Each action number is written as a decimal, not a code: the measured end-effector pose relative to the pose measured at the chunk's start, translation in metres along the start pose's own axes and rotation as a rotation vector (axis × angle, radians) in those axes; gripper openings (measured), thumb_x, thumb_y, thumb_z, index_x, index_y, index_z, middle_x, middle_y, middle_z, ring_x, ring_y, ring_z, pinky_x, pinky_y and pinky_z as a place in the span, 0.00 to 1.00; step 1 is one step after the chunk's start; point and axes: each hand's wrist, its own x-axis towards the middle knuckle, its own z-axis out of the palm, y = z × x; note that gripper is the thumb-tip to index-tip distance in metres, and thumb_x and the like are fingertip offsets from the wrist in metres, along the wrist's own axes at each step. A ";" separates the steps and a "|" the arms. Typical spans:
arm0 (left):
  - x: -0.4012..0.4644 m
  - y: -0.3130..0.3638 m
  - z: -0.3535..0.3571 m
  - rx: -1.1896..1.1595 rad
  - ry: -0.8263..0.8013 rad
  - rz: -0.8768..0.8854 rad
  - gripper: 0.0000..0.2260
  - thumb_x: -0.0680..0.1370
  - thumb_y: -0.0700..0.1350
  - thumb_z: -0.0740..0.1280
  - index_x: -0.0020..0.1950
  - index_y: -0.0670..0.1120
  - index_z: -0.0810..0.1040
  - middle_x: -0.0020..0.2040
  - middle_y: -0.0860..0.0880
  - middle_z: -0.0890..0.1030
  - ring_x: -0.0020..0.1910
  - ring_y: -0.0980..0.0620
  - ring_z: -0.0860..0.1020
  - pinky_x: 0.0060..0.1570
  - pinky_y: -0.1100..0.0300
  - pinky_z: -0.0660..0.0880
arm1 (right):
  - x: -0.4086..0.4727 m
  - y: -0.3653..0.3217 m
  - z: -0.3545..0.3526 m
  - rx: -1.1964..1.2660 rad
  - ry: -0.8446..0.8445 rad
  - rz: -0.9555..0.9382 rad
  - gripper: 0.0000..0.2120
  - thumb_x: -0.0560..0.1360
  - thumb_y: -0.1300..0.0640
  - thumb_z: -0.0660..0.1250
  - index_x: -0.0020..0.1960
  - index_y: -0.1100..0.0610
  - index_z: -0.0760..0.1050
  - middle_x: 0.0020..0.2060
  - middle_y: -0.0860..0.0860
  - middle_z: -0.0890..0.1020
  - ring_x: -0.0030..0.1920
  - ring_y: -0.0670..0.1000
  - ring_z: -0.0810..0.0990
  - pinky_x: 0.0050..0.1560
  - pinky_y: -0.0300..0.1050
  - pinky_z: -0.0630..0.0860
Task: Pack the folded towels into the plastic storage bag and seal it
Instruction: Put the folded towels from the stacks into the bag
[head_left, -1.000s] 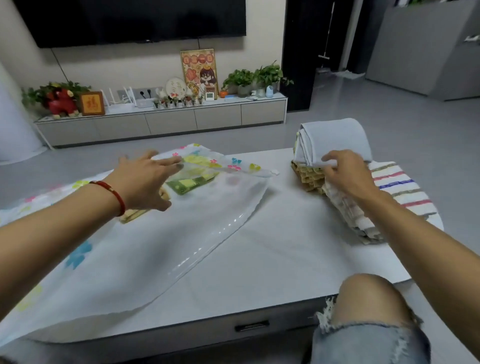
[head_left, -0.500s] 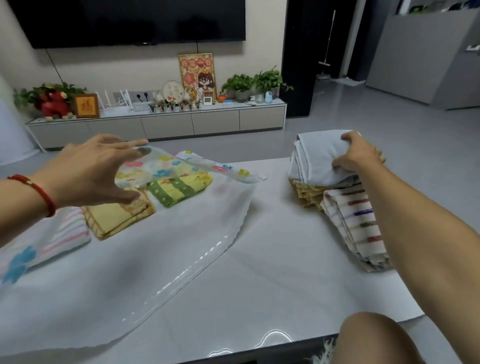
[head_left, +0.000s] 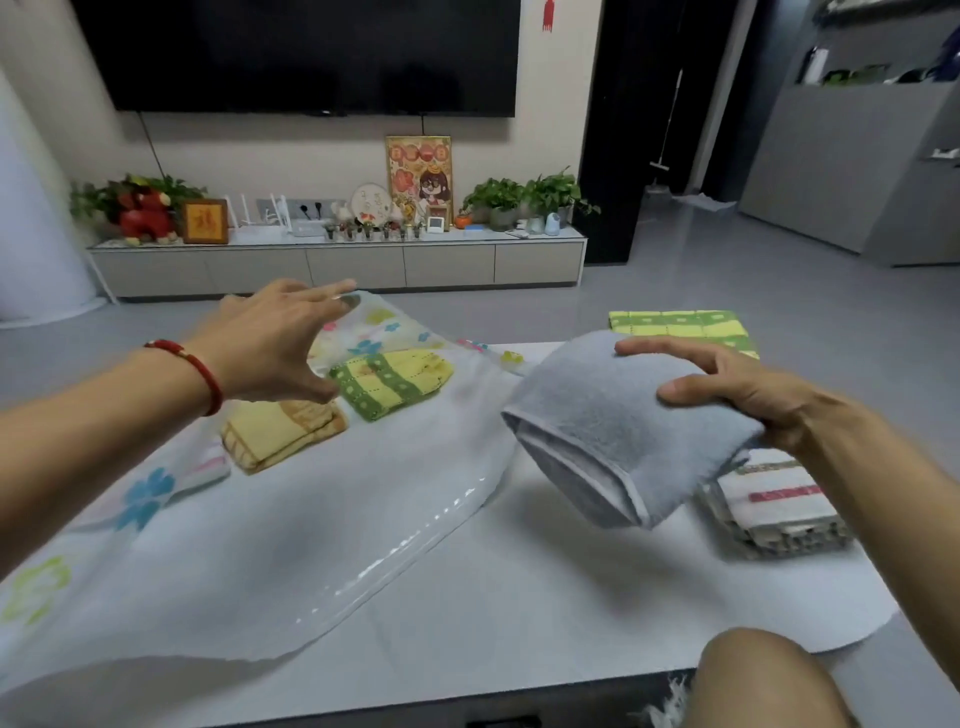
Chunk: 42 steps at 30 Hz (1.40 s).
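Towels, folded, lie in two groups on the white table (head_left: 519, 597): inside the plastic storage bag (head_left: 291, 530) at left, and stacked at right. The right hand (head_left: 727, 389) grasps a grey towel (head_left: 613, 431) from above, held clear of the table between bag and stack. The left hand (head_left: 270, 348) lifts the bag's printed upper layer (head_left: 374, 327) at the mouth, fingers spread; whether they pinch the film cannot be told.

Risks, as judged: the grey towel may unfold at its hanging open edge, or catch the bag's rim if the mouth sags.

Count: two towels plainly in the bag, green-yellow (head_left: 389, 382) and yellow (head_left: 280, 434), and perhaps a striped one (head_left: 210, 465) under the film; one in hand; outside, a green one (head_left: 680, 327) and a striped stack (head_left: 774, 509), its number unclear.
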 end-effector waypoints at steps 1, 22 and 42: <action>-0.001 -0.002 -0.002 -0.002 0.006 0.003 0.46 0.69 0.63 0.74 0.80 0.53 0.54 0.81 0.56 0.52 0.74 0.45 0.62 0.56 0.48 0.76 | 0.003 0.000 0.019 0.021 -0.080 0.011 0.25 0.69 0.63 0.71 0.66 0.51 0.82 0.66 0.52 0.82 0.61 0.59 0.83 0.58 0.51 0.82; 0.007 -0.038 -0.027 -0.055 0.091 0.055 0.45 0.69 0.62 0.71 0.80 0.53 0.53 0.81 0.59 0.51 0.75 0.50 0.57 0.67 0.44 0.71 | 0.350 0.113 0.229 0.242 0.412 0.105 0.31 0.69 0.69 0.69 0.72 0.56 0.74 0.47 0.56 0.85 0.46 0.64 0.87 0.56 0.62 0.82; -0.002 0.009 0.013 -0.066 0.033 0.020 0.41 0.71 0.61 0.72 0.79 0.57 0.56 0.82 0.56 0.47 0.78 0.46 0.55 0.68 0.37 0.67 | 0.126 0.100 0.132 -0.478 0.175 -0.039 0.12 0.76 0.65 0.65 0.55 0.57 0.84 0.49 0.51 0.86 0.44 0.53 0.87 0.37 0.41 0.80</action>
